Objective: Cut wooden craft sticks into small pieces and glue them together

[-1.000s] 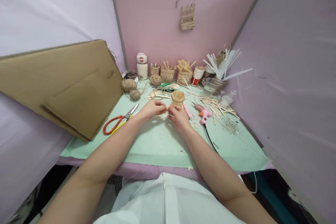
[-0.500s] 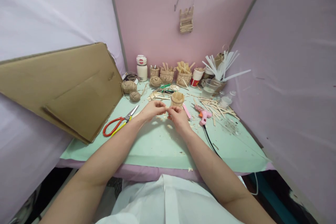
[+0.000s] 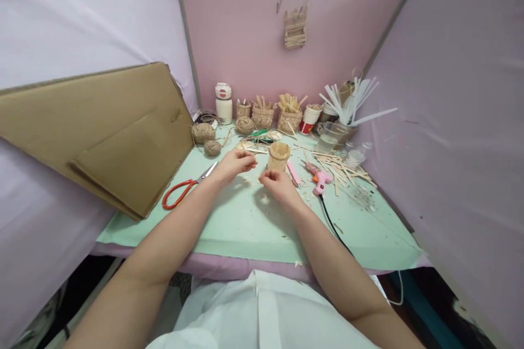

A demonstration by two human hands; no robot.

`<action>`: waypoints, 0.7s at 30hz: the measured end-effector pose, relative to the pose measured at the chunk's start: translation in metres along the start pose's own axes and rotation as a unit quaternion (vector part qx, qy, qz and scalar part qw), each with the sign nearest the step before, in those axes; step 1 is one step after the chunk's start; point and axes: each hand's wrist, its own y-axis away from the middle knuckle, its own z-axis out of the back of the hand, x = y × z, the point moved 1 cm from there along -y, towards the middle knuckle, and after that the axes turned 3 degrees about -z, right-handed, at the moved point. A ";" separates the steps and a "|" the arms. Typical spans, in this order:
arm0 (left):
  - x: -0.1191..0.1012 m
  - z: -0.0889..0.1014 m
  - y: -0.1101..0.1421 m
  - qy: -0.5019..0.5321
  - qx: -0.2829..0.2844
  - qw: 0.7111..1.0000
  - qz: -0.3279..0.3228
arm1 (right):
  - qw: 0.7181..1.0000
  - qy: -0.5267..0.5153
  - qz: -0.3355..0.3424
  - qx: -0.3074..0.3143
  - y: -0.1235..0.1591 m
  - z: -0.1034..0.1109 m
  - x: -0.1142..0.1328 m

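Observation:
My left hand (image 3: 240,163) is closed in a pinch above the green table, left of a small wooden cup (image 3: 279,156). My right hand (image 3: 277,181) is also pinched, just in front of that cup, partly covering its base. Anything between either set of fingertips is too small to make out. A narrow gap separates the two hands. Beside my left forearm lie red-handled scissors (image 3: 180,193). To the right of the cup are a pink cutter (image 3: 293,173) and a pink glue gun (image 3: 322,180).
Wooden sticks (image 3: 341,166) lie scattered at the right. Twine balls (image 3: 203,132), a white bottle (image 3: 224,103) and stick-filled baskets (image 3: 290,120) line the back. A cardboard sheet (image 3: 123,131) leans at left. The glue gun's black cord (image 3: 332,224) runs off the front edge.
My hands, fingertips together before, have drawn apart, the left slightly back and left, the right slightly lower. A yellow handle beside the scissors no longer shows. The camera view has shifted a little.

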 end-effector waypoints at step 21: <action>0.005 0.007 -0.005 -0.026 -0.004 1.000 0.006 | 0.878 0.431 0.059 -0.198 0.026 0.113 0.014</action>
